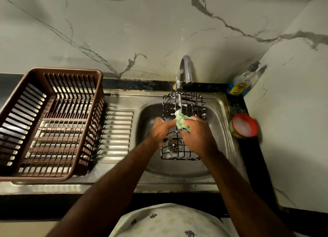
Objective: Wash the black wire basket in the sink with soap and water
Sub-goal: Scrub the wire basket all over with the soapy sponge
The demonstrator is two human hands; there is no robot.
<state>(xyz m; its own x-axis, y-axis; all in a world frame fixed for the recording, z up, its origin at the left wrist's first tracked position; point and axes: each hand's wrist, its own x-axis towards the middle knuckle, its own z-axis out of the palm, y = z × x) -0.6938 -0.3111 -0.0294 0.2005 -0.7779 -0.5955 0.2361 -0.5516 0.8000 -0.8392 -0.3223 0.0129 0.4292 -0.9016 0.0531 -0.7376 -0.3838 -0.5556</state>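
Sensibly, the basket [184, 103] stands in the sink [150, 116], centre-right of frame under the tap [184, 70], left hand [160, 130] fingers curled round its wires to steady it while the right hand [198, 134] grips a soapy sponge [182, 122] for scrubbing.

On my feed both arms reach forward, hands nearly touching: left hand [161, 130] curled on the wire basket [190, 99], right hand [197, 135] clutching the soapy sponge [182, 122].
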